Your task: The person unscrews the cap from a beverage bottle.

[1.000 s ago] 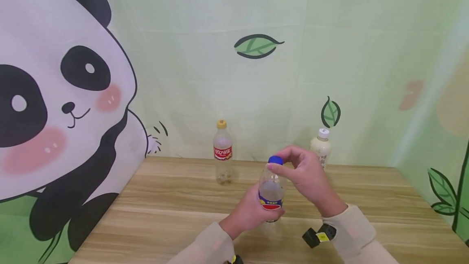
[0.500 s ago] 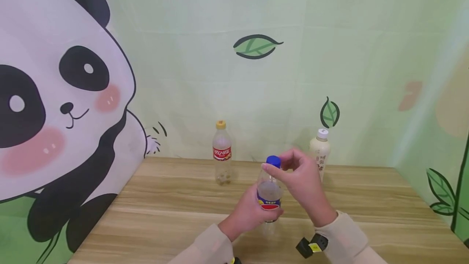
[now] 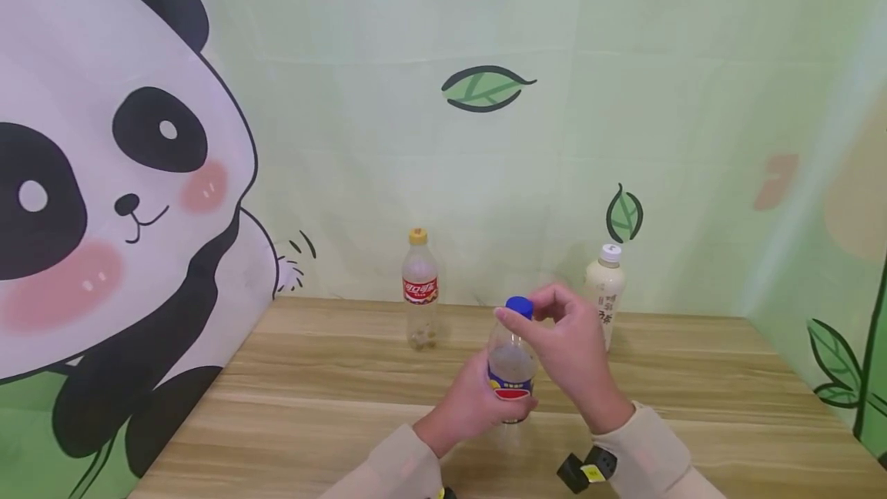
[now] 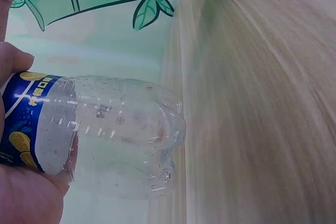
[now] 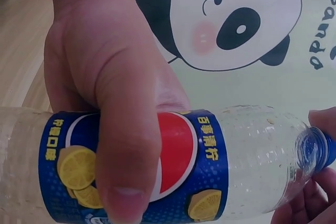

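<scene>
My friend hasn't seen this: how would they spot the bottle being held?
Find the wooden table, then the left hand above it. That hand grips a clear bottle round its blue label; the right hand pinches its cap. The cap is blue, unlike the yellow-capped bottle and white-capped bottle behind.

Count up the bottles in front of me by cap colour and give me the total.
Blue-capped bottle, held in the left hand: 1
Yellow-capped bottle, standing on the table: 1
White-capped bottle, partly hidden by the right hand: 1
Total: 3 bottles
</scene>
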Tool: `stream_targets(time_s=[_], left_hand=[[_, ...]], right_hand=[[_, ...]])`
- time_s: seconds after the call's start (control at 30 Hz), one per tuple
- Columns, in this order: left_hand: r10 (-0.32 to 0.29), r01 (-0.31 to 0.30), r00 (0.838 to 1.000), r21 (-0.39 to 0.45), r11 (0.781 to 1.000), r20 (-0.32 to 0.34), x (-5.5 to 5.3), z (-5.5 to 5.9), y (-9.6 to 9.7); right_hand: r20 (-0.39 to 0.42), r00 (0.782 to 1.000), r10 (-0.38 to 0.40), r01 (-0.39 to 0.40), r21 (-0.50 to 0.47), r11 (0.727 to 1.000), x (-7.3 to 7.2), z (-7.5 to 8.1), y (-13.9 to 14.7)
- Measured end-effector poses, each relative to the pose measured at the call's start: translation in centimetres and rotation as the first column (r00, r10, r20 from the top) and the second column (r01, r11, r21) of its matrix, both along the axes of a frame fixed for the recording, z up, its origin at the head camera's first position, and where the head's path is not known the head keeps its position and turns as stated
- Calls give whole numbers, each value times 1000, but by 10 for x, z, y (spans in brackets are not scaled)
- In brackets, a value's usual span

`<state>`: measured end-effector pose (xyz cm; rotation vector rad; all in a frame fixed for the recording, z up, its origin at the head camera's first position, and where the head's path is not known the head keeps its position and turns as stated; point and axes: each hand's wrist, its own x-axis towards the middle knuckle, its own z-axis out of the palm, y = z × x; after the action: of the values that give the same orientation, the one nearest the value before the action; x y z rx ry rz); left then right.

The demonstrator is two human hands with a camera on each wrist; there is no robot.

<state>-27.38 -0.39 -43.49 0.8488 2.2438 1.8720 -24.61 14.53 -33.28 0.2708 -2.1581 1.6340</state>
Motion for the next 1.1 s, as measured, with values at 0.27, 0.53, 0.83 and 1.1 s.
stream_targets(time_s=[0.27,0.53,0.83,1.1], left_hand=[[-23,23,1000,-6,1000,9,-3,0,0],[-30,30,999,-6,1000,32,-3,0,0],[-35,35,999,7,999,25,-4,0,-2],[-11,10,1000,9,1000,7,-4,-1,-2]], right_hand=[[28,999,41,-42,35,999,1,1,4],[16,997,80,-80,46,996,2,3,7],[8,992,123,-123,84,989,-1,2,10],[26,992,125,-127,103,987,-1,1,10]])
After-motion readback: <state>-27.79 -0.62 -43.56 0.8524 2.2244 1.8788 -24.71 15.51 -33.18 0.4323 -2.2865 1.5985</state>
